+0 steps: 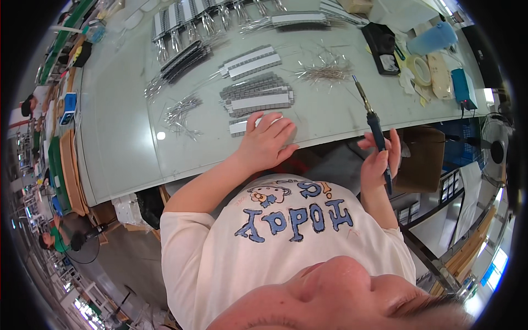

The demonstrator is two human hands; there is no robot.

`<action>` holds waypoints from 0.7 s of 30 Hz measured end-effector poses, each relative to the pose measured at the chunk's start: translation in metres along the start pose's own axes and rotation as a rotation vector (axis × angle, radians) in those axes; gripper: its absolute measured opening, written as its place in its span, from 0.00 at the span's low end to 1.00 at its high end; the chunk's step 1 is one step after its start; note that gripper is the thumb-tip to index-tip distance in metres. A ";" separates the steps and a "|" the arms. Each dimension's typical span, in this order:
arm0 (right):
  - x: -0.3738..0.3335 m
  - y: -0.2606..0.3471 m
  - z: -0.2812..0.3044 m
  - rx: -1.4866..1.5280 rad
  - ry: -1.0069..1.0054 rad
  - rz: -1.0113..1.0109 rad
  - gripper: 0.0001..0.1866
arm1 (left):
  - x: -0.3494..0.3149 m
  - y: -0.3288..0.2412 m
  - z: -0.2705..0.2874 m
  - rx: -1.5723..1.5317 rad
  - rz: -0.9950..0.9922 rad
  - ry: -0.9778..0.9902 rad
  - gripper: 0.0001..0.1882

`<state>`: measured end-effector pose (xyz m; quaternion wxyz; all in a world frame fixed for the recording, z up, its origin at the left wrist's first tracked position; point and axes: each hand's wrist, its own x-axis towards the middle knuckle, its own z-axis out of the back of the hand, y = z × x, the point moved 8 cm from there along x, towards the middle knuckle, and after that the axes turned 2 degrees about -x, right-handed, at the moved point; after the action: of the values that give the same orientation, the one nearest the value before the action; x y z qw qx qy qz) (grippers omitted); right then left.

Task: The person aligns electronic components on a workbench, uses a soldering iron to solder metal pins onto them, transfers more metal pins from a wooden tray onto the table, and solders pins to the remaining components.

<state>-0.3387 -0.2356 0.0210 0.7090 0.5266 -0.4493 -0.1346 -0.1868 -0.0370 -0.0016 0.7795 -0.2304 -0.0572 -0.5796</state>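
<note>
My right hand (pixel 383 157), closed round the dark handle, holds a soldering iron (pixel 375 125) upright with its tip pointing away over the table edge. My left hand (pixel 265 142) lies flat with fingers spread on a grey-and-white segmented strip (pixel 237 127) near the table's front edge, partly covering it. Just beyond that hand is a stack of similar strips (pixel 259 101), with another pair of strips (pixel 252 62) behind it. Loose thin metal leads (pixel 184 114) lie left of the stack. A second heap of leads (pixel 324 70) lies to the right, beyond the iron's tip.
Bundled strips with wires (pixel 187 59) and a row of more strips (pixel 190 22) are at the back of the glass-topped table (pixel 118 126). A black holder (pixel 379 48), tape roll (pixel 419 71), blue bottle (pixel 432 38) and teal box (pixel 463 88) stand right. A cardboard box (pixel 421 159) sits below.
</note>
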 end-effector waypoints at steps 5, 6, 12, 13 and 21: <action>0.004 -0.002 -0.013 0.117 0.076 -0.076 0.27 | 0.014 -0.011 -0.015 0.013 0.045 -0.057 0.26; 0.004 -0.002 -0.013 0.113 0.092 -0.071 0.27 | 0.015 -0.012 -0.017 0.010 0.029 -0.048 0.27; -0.008 -0.010 -0.012 0.099 0.120 -0.119 0.25 | 0.011 -0.023 -0.027 -0.048 0.055 -0.010 0.29; -0.011 -0.011 -0.013 0.122 0.114 -0.135 0.24 | 0.011 -0.026 -0.029 -0.050 0.067 -0.036 0.29; -0.010 -0.012 -0.011 0.093 -0.061 -0.152 0.13 | -0.024 0.014 0.006 0.036 0.266 -0.120 0.27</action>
<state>-0.3327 -0.2271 0.0056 0.6574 0.5872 -0.4354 -0.1829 -0.1806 -0.0107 -0.0091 0.8486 -0.2565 -0.0831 -0.4552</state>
